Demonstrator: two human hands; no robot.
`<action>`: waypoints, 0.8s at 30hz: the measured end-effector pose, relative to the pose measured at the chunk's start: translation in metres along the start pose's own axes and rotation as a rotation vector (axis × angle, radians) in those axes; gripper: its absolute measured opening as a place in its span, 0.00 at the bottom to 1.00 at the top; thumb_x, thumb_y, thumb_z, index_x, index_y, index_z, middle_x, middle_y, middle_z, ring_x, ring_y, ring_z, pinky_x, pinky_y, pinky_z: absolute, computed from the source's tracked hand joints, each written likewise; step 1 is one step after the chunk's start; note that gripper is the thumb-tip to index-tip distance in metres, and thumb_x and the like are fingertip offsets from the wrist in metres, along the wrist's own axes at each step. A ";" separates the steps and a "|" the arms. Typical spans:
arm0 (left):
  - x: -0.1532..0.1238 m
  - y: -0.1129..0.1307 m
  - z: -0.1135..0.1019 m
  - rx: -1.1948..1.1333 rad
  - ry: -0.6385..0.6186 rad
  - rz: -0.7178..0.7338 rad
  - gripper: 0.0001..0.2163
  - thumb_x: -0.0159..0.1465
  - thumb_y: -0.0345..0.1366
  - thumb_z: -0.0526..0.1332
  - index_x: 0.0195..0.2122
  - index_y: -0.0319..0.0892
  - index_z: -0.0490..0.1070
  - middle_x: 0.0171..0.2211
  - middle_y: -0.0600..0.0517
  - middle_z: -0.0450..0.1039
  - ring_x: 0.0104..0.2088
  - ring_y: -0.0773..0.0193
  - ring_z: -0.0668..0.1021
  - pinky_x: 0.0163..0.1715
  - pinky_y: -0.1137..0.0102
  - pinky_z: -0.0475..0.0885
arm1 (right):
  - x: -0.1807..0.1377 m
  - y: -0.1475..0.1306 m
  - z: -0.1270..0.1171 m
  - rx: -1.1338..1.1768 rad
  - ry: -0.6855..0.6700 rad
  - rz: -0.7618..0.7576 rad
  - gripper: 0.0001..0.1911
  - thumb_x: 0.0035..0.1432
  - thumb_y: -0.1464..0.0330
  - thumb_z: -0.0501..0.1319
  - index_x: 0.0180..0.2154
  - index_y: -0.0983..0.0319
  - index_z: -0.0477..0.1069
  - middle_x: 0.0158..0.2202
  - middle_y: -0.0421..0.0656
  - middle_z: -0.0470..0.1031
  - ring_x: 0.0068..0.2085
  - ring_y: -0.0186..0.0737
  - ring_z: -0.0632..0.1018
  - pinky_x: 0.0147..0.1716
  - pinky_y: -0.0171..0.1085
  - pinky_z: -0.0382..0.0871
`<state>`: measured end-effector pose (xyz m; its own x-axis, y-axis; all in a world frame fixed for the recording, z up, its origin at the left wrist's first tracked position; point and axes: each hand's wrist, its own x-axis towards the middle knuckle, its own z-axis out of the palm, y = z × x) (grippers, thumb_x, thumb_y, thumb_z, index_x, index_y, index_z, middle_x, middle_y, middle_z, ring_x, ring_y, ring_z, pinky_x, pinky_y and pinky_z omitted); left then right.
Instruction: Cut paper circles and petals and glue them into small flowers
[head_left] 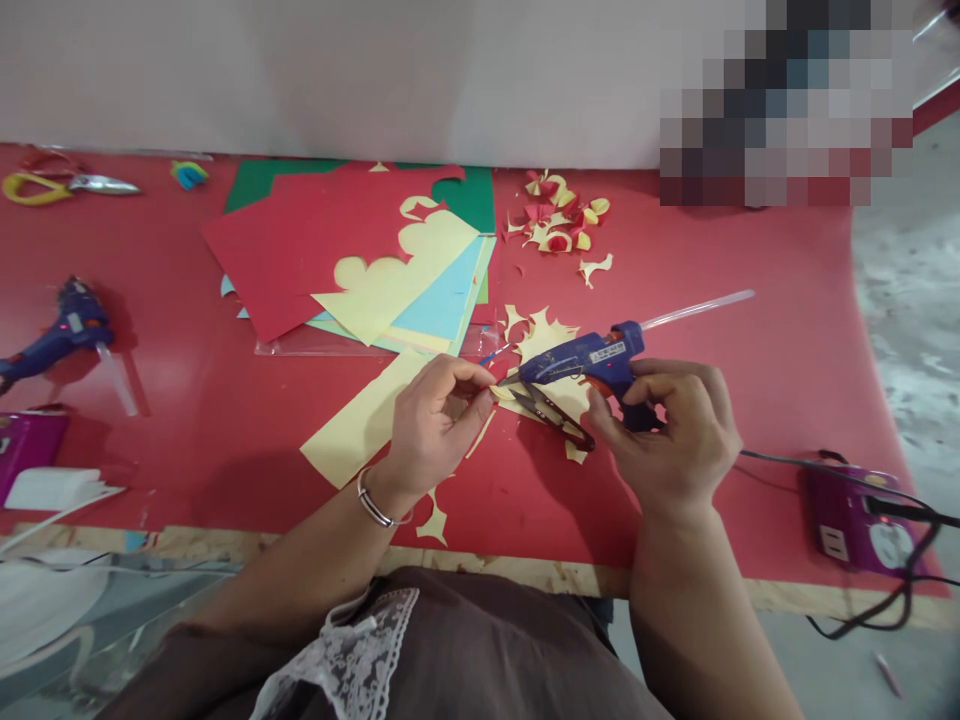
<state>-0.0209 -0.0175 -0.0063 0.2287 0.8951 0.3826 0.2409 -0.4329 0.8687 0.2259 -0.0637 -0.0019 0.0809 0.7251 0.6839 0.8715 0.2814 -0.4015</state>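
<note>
My right hand grips a blue hot glue gun by its handle, a clear glue stick jutting from the back. The gun's nozzle points left and meets a small yellow paper piece pinched in the fingertips of my left hand. Just below the nozzle lie dark thread snips, on top of cut yellow paper scraps. Beside my left hand, a yellow paper strip rests on the red table cover. Whether the nozzle touches the paper is hard to make out.
Stacked coloured sheets lie at the back, with small red and yellow paper pieces to their right. Scissors and a second glue gun are at left. A purple power box with black cables sits at the right edge.
</note>
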 end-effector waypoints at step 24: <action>-0.002 -0.001 -0.001 -0.046 0.007 -0.073 0.02 0.72 0.34 0.68 0.43 0.45 0.76 0.38 0.50 0.80 0.36 0.65 0.82 0.32 0.71 0.80 | -0.001 0.001 -0.001 0.002 0.001 0.010 0.16 0.58 0.70 0.76 0.33 0.55 0.69 0.39 0.44 0.81 0.40 0.47 0.83 0.38 0.47 0.78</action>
<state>-0.0223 -0.0183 -0.0080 0.2052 0.9250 0.3198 0.2135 -0.3611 0.9077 0.2275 -0.0650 -0.0026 0.0901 0.7274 0.6802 0.8695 0.2756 -0.4099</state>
